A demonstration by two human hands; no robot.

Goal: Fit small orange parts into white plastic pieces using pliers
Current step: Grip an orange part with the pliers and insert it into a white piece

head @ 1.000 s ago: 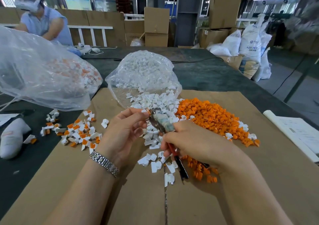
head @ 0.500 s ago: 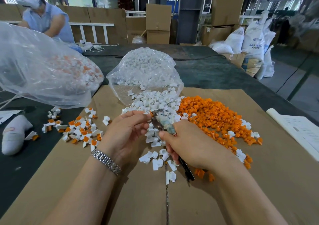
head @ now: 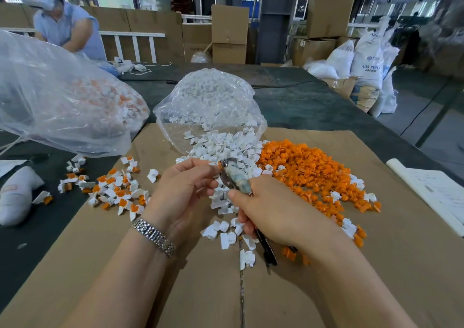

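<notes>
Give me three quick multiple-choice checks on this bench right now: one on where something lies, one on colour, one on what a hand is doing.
1. Where does the heap of loose orange parts lie?
A. Right of the spilled white pieces, on the cardboard
B. Inside the big bag on the left
C. On the floor

2. What colour is the band on the left wrist?
A. Black
B. Silver
C. Red

3. What is the right hand doing?
A. Lying flat on the cardboard
B. Gripping the pliers
C. Lifting a sack

Answers:
1. A, the orange heap sits beside the white spill, on its right.
2. B, the links shine metallic silver.
3. B, its fingers curl round the handles, while the left hand pinches a small piece at the pliers' tip.
</notes>
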